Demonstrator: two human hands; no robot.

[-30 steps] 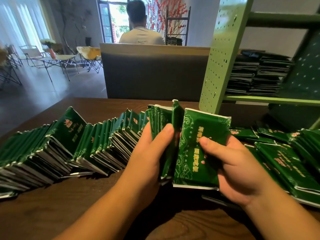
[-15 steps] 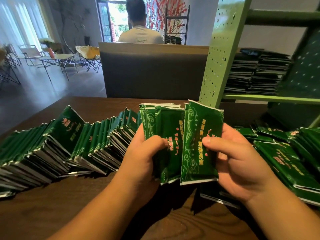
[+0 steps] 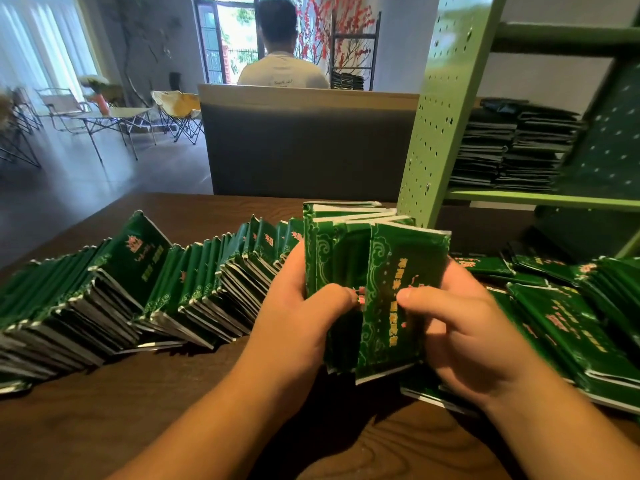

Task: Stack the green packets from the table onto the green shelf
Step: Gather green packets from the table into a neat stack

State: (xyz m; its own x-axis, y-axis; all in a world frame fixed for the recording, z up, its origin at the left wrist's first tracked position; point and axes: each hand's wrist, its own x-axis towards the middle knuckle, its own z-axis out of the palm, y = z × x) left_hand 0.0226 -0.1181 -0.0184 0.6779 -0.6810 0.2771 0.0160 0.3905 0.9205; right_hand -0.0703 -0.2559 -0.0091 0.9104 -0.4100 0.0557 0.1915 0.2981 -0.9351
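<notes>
Behind the table [image 3: 173, 427], the green shelf [image 3: 540, 199] is standing up-right of both hands, left hand [image 3: 304, 317] and right hand [image 3: 464, 327] gripping upright green packets [image 3: 398, 289].

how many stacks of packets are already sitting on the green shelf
2 stacks show on the green shelf: the left stack, beside the perforated upright, and the right stack, touching it. The slanted panel at the right may hide more.

packets [image 3: 398, 292]: dark green, pale scrolls (red marks) | shelf [image 3: 446, 109]: light green, perforated
</notes>
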